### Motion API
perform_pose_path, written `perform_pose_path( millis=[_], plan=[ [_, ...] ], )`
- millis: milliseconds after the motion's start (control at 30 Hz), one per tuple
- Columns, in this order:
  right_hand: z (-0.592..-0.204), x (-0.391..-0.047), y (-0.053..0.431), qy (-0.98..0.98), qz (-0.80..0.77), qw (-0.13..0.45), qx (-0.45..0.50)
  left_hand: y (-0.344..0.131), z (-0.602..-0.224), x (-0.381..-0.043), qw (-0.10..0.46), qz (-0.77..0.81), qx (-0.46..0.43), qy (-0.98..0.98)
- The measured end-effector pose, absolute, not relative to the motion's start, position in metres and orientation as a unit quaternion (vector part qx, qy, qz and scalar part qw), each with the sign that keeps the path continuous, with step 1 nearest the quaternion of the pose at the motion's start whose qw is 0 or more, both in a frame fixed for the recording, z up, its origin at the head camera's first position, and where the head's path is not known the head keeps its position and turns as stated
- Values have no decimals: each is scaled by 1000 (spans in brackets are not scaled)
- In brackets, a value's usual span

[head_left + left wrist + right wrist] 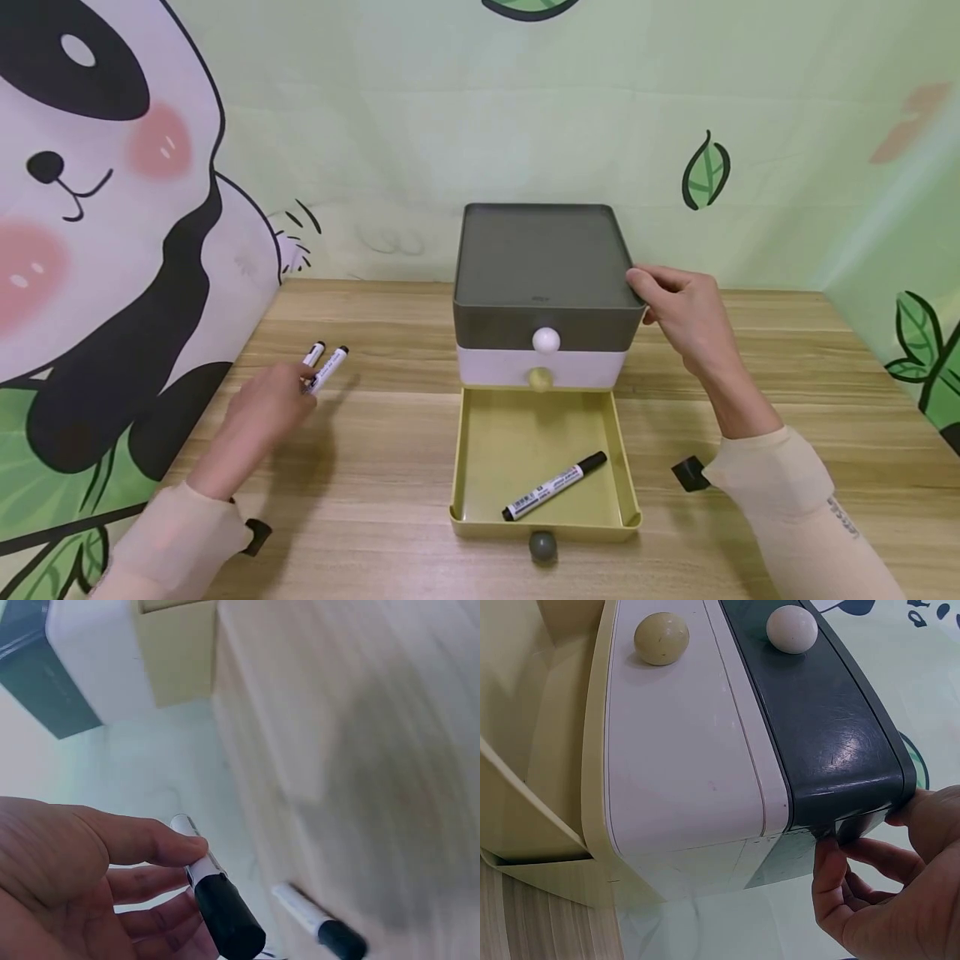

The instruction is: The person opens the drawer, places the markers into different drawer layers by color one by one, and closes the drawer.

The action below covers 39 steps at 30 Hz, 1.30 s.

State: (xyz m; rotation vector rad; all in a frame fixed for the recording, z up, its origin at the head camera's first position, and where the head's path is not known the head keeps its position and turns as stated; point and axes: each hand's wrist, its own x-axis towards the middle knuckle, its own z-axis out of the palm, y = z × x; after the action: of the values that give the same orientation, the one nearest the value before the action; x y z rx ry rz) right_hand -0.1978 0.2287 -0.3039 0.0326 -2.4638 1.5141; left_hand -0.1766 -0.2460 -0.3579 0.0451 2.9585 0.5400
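My left hand pinches a white marker with a black cap between thumb and fingers, just above the table. A second white marker lies on the wood beside it. My right hand holds the right side of a desktop drawer organizer, thumb at its top rim and fingers against the side wall. The organizer has a dark grey top tier, a white middle and a yellow bottom. Its yellow bottom drawer is pulled out, and a third marker lies slanted inside it.
Each tier carries a round knob, the bottom drawer a grey knob. The wooden table ends at a green cloth backdrop printed with a panda and leaves. Black patches show near both sleeves.
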Motion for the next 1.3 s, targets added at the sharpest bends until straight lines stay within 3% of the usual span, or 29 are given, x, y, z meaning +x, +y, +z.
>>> perform_pose_path(
  millis=[767,1300],
  plan=[
    [-304,-200,228,-843,524,124,11,-211,-307,-139,-33,206,100,973],
    [-305,-199,229,-845,519,125,12,-181,-298,-119,-30,233,138,962]
  ],
)
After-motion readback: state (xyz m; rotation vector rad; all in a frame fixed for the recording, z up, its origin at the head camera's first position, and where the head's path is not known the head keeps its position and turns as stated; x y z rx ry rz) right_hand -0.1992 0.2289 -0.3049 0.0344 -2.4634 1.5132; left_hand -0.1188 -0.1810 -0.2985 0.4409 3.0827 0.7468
